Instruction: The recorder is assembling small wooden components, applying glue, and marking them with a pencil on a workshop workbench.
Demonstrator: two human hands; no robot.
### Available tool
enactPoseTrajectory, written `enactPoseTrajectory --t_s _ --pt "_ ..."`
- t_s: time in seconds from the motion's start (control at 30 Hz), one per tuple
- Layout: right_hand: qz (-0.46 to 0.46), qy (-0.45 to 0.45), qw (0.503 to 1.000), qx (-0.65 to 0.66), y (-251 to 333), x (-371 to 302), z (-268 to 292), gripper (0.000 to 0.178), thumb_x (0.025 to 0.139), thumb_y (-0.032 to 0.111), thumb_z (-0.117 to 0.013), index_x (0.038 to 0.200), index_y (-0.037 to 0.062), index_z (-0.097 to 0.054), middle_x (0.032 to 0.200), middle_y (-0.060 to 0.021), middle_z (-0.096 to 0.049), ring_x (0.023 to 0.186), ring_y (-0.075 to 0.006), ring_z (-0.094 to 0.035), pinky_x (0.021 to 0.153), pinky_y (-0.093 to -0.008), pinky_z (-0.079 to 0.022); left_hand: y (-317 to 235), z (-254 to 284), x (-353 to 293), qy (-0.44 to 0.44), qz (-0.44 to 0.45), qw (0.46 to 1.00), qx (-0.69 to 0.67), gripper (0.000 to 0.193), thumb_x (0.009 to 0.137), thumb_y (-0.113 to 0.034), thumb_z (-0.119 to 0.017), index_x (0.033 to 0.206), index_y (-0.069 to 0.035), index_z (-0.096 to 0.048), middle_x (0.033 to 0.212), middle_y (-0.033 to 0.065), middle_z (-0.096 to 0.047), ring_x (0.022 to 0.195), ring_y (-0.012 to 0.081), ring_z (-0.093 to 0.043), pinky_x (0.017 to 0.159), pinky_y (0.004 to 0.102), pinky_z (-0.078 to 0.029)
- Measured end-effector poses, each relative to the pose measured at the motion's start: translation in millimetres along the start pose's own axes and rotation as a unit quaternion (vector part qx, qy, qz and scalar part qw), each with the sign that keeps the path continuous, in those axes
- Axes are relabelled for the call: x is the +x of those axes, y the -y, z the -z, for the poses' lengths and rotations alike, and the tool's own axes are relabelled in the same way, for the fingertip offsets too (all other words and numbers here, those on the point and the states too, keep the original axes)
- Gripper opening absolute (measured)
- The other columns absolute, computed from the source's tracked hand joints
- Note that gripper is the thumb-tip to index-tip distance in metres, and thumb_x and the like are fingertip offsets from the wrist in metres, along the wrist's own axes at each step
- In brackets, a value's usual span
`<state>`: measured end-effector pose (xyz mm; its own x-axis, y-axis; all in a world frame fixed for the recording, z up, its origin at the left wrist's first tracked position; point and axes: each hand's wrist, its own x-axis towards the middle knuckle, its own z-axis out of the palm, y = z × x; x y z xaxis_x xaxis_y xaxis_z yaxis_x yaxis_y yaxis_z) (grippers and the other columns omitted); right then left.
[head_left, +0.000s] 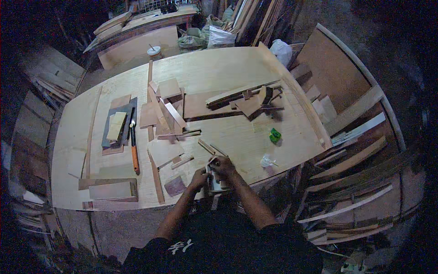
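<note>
Close to the front edge of the large plywood tabletop, my left hand is closed against the side of a small wooden piece with a pale face. My right hand is curled over the far end of that piece, fingers pinched together. Whatever is between those right fingertips is too small to make out. Thin wooden strips lie just beyond the right hand. A reddish-brown square pad rests left of my left hand, near short wooden offcuts.
An orange-handled tool lies on the left, beside stacked boards. A wooden block sits front left. Scrap wood piles occupy the tabletop. A green item and small white container are on the right.
</note>
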<state>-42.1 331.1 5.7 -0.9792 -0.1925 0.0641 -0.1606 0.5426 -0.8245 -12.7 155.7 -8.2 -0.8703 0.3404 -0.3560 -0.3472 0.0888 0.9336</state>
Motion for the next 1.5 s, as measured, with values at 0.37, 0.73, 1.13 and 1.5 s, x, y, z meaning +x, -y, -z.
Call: enactPoseTrajectory --t_s 0.37,0.73,1.13,1.5 --pt "0.045 0.056 0.997 -0.004 22.8 -5.4 -19.9 0.019 0.076 0.017 -0.062 0.089 0.0031 -0.063 0.088 -0.0173 -0.064 0.085 -0.0357 -0.062 0.075 -0.0405 -0.051 42.3 28.3 -1.2 -0.160 -0.070 0.955 0.238 0.035 0.078 -0.026 -0.067 0.102 0.000 -0.066 0.096 0.0183 -0.068 0.089 0.0299 -0.067 0.079 0.0371 -0.052" --pt "0.005 0.036 0.999 0.039 24.8 2.9 -9.1 0.022 0.075 0.014 -0.064 0.094 0.0027 -0.064 0.093 -0.0152 -0.069 0.088 -0.0293 -0.067 0.080 -0.0382 -0.052 50.0 30.6 -11.1 -0.188 -0.136 0.945 0.230 0.032 0.075 -0.022 -0.071 0.095 -0.001 -0.061 0.087 0.0168 -0.064 0.083 0.0335 -0.063 0.074 0.0409 -0.050" --pt "0.047 0.023 0.999 0.016 21.6 1.9 -23.3 0.022 0.082 0.022 -0.056 0.082 0.0005 -0.053 0.078 -0.0197 -0.057 0.077 -0.0373 -0.060 0.067 -0.0445 -0.049 27.4 26.4 -19.5 -0.152 -0.151 0.940 0.266 0.040 0.074 -0.026 -0.075 0.098 0.002 -0.059 0.088 0.0171 -0.063 0.081 0.0283 -0.062 0.071 0.0381 -0.051" --pt "-0.025 0.063 0.996 -0.054 39.4 2.5 -19.5 0.027 0.092 0.025 -0.045 0.087 0.0000 -0.053 0.081 -0.0223 -0.058 0.079 -0.0407 -0.059 0.070 -0.0470 -0.048 41.4 31.3 -10.4 -0.131 -0.141 0.947 0.257 0.040 0.074 -0.026 -0.075 0.099 0.002 -0.058 0.086 0.0159 -0.061 0.079 0.0277 -0.062 0.073 0.0371 -0.051"
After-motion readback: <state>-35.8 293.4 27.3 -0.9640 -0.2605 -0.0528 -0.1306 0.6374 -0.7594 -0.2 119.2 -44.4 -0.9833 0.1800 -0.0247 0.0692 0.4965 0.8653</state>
